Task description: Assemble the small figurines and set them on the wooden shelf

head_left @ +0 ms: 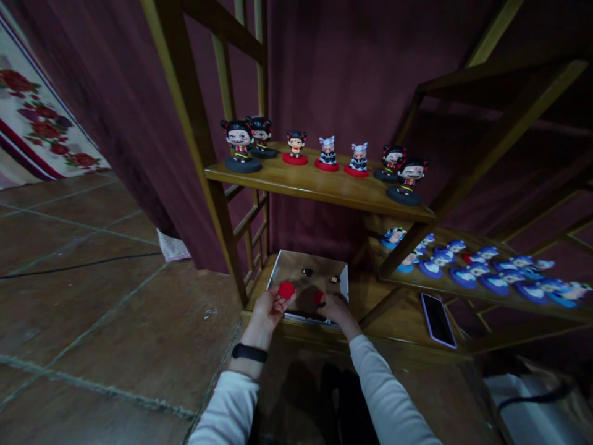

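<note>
My left hand [271, 307], palm turned up, holds a round red base [286, 290] on its fingers over the near left part of a shallow white-edged box [308, 256]. At the box's near right side, the fingers of my right hand [335, 308] are closed on a second red base [318, 298], partly hidden by them. Two small dark figure pieces lie in the box beyond my hands: one black-haired piece [307, 272] near the middle, another small piece [334, 279] to its right. A black band circles my left wrist.
The upper shelf [319, 185] carries several figurines on black and red bases, including a dark-haired figure [241, 145] at left. To the right, a lower shelf [440, 285] holds several blue-and-white figurines. A phone [438, 320] lies right of the box. Wooden posts frame the space.
</note>
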Tool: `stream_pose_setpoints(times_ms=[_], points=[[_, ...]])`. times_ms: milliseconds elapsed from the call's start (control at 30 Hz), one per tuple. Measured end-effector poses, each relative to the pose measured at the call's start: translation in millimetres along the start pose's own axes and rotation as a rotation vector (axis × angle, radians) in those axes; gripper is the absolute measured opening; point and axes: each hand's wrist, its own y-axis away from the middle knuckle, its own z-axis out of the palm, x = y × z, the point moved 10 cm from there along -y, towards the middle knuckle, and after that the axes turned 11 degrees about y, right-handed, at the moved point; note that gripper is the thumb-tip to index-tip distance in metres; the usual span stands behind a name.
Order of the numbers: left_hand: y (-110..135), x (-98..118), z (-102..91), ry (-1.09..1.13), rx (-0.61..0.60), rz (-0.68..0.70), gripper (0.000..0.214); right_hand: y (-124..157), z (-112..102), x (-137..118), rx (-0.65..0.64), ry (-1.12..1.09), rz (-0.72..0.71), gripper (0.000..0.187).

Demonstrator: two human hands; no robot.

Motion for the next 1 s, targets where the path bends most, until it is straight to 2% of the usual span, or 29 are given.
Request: stream_pose_setpoints(times_ms=[100, 200, 300, 433, 667, 800, 1000], points=[[2.6, -4.3, 2.6, 0.005, -0.014, -0.024, 0.016, -3.1, -15.2, -12.6, 0.000, -0.486, -0.002, 0.011], [2.7, -10.0, 8.7, -0.007, -0.059, -0.020, 0.016, 2.3, -25.9, -44.2, -0.099, -1.031, -0.120, 0.027], [2.1, -19.3, 14.9, -0.028, -0.107, -0.030, 0.014, 12.6, -32.3, -68.4, -0.156, -1.258, -0.200, 0.034], [2.4, -27.7, 17.2, -0.013, -0.127, -0.037, 0.012, 19.4, -35.0, -76.2, -0.058, -1.231, -0.219, 0.039], [4.7, -27.5, 14.9, 0.044, -0.119, -0.020, 0.015, 21.0, -41.2, -84.8, 0.082, -0.868, -0.346, 0.040], [6.0, -25.8, 15.9, 0.053, -0.140, -0.004, 0.014, 21.4, -41.6, -85.5, 0.145, -0.726, -0.372, 0.036], [8.5, -21.3, 16.1, 0.044, -0.152, 0.050, 0.012, 22.3, -35.3, -89.8, 0.138, -0.684, -0.389, 0.035]])
